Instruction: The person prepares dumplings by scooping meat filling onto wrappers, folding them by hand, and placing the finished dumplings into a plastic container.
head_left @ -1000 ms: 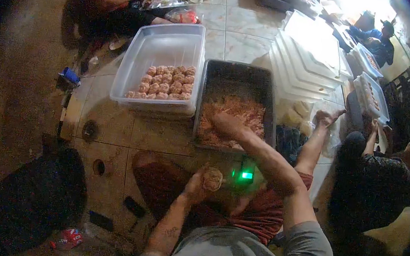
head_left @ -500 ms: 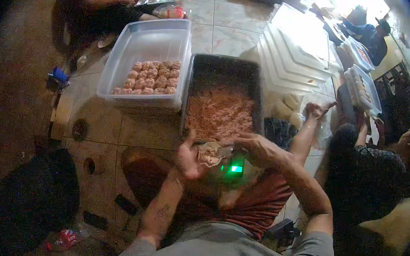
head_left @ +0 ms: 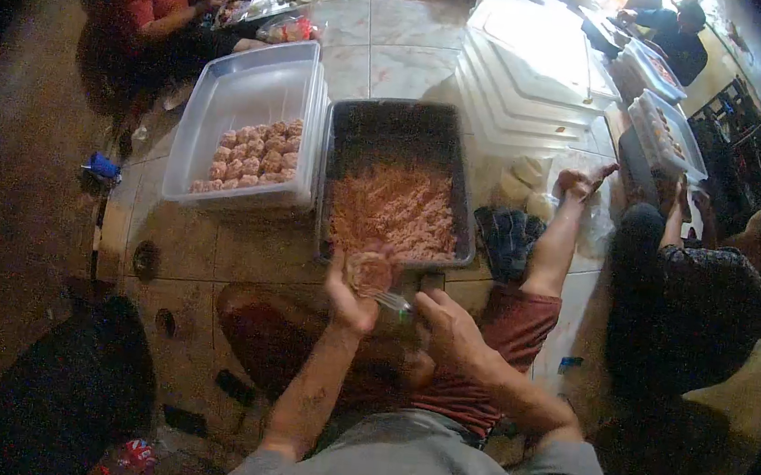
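Note:
A round wrapper with meat filling rests in my left hand, whose fingers curl up around it near the black tub. My right hand grips a metal fork, its tines against the lower edge of the filled wrapper. Beyond my hands, the black tub holds loose minced filling. To its left, a clear plastic tray contains rows of meat-filled balls in its near part.
White lids or trays are stacked at upper right. Dark cloth lies right of the tub, beside my outstretched leg. Co-workers sit at upper left, upper right and right. A blue cup is at left.
My right hand has come back from the tub with the fork to the wrapper. My left hand has risen toward the tub's near edge. The whole view has shifted slightly.

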Demonstrator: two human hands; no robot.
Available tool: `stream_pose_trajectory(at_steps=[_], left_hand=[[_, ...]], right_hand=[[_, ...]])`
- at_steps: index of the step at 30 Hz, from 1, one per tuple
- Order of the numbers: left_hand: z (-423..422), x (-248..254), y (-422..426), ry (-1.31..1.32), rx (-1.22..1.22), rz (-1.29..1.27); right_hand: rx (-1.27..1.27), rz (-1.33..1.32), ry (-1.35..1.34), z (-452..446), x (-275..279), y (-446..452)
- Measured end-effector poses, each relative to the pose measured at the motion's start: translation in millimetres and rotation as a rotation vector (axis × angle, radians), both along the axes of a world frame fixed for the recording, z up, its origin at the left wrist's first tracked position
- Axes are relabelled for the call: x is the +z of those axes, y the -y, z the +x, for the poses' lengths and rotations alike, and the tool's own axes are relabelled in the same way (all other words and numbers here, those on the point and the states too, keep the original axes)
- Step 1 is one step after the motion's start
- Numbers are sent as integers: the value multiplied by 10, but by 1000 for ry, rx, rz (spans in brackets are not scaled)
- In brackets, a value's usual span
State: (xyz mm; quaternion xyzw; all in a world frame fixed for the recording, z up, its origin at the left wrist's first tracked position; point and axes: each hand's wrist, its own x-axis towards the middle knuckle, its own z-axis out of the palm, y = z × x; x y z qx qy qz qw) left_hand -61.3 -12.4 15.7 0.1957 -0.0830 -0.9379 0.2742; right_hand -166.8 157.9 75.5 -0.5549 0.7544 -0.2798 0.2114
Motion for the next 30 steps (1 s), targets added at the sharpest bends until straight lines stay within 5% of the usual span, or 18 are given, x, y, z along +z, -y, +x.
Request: stream_pose_trajectory(at_steps=[2,6,8,10,11,12,13,15,17,18,20,22,23,26,28,30], left_hand=[[29,-231,15,55,85,8],[-11,-141,-65,123,-131,-245],[61,234,-109,201,-208,-358],[172,508,18,9,-330,-316],[215,53,298,-268,-541,-250],[185,-313,310,-260,-528,-252],[95,-623,309,-141,-517,-716],[125,-1176,340,9,-487,-1163],[160,-1714,409,48,-527,-780],[178,-1692,396,76,-520,-702],[202,-1387,416,129,-479,-650],[207,-1048,395,177,-423,-696],[205,-850,373,207,-387,-744],[148,-273,248,293,-277,-961],[87,-55,195,353,-215,-1110],[45,51,191,385,-182,-1173]], right_hand=[[-98,11,82,-52,178,50],[-368,-137,354,-142,73,255],[-361,11,539,-218,149,372],[-95,-163,739,-264,294,457],[-90,-208,839,-226,481,434],[-77,-204,846,-224,472,477],[-36,-179,710,-253,459,540],[2,-232,473,-274,336,634],[-148,-256,675,-264,387,648],[-309,-275,870,-279,436,631],[-323,-218,829,-318,381,476],[-234,-363,576,-281,-155,336],[-203,-279,689,-268,-548,250],[-315,-179,1031,-56,-402,190],[-214,-250,1010,-92,-292,227],[-49,-264,308,-193,-82,285]])
